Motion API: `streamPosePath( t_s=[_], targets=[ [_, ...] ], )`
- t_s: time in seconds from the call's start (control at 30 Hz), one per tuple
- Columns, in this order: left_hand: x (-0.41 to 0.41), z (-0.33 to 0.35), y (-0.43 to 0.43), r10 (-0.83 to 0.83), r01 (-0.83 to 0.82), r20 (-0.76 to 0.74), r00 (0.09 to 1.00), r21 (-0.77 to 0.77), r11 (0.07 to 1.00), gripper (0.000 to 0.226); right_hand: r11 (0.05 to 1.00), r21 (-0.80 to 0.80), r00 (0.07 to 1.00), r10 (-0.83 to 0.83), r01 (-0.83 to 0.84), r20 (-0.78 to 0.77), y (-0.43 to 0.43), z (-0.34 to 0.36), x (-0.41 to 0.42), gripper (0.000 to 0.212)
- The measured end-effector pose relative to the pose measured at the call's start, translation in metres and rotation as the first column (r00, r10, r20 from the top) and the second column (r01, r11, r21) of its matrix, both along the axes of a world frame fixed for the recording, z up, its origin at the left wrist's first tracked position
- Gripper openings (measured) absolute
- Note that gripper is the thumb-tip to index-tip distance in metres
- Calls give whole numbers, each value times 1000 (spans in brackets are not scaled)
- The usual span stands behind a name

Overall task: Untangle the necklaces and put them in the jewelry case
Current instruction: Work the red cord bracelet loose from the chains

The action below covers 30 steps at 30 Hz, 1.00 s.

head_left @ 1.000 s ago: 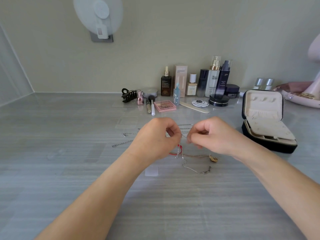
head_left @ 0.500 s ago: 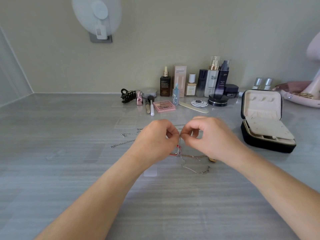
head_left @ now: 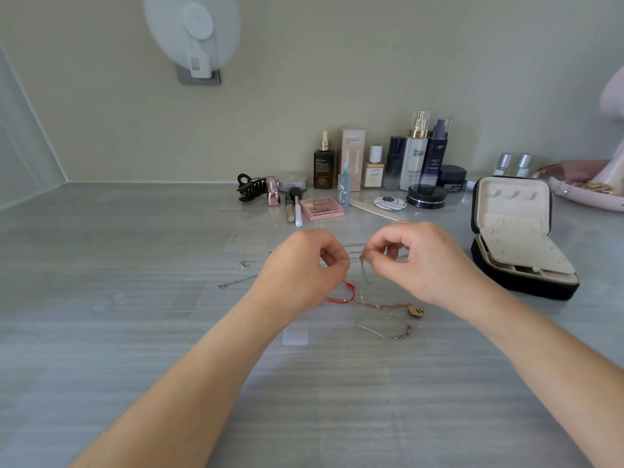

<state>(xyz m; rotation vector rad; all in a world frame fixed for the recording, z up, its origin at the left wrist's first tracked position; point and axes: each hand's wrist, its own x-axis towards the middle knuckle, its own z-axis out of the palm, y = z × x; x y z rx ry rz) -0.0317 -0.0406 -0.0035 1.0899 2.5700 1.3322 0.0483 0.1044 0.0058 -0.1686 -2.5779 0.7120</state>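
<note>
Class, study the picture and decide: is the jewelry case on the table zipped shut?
No, the jewelry case stands open, its lid raised and its cream lining and compartments showing.

Single view, head-worn, wide-angle. Looks forward and down across the grey table [head_left: 135, 332] toward the beige wall [head_left: 371, 62] at its far side. Sits close above the work, with both forearms entering from the bottom corners. Holds the left hand [head_left: 300, 265], the right hand [head_left: 418, 261] and the necklaces [head_left: 362, 282] near frame centre. Takes in the row of cosmetics [head_left: 415, 157] along the wall and the open jewelry case [head_left: 513, 211] at right. Cuts off a pink dish [head_left: 587, 197] at the right edge.
</note>
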Motion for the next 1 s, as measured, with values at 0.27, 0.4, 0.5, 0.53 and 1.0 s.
streamPosePath(
  t_s=[0.27,0.4,0.5,0.53,1.0],
  targets=[
    [2,-2,3,21,-20,-52,998,20,1000,24,998,52,999,35,-35,4,-2,-2,-1,6],
    [2,0,3,22,-21,-28,999,24,999,22,998,53,1000,23,-23,-2,-5,-2,-1,11],
    [3,1,3,11,-11,0,1000,43,999,18,999,44,1000,12,-12,-1,-6,-1,-1,12],
    [3,1,3,7,-8,7,1000,42,999,18,999,42,1000,9,-10,4,-6,-1,-1,12],
    [3,7,-2,-7,5,31,999,65,998,11,999,-34,999,31,-30,14,-4,-2,-2,10]
  ],
)
